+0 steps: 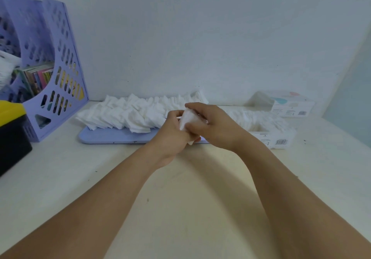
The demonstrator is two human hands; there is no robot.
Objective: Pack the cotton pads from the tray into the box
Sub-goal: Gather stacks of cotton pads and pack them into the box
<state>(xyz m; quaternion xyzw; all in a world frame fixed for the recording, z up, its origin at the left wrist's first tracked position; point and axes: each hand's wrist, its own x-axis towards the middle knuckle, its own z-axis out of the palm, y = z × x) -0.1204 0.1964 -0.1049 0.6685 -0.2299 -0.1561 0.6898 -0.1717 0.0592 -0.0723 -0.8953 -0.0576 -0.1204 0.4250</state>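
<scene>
Grip: both hands grasping one small stack of cotton pads [188, 119] at frame centre, left hand [170, 133] underneath, right hand [208, 124] wrapped over the top. Remaining loose pads [128, 112] heaped on lilac tray [112, 137], centre-left on the counter [180, 188]. Open box [267, 127] just right, already holding pads. Likely very light, soft, compressible; stack slips apart, so squeeze flat faces, not edges.

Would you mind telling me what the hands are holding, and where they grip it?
Both hands, left and right, hold a small stack of cotton pads, fingers curled round its edges.
</scene>
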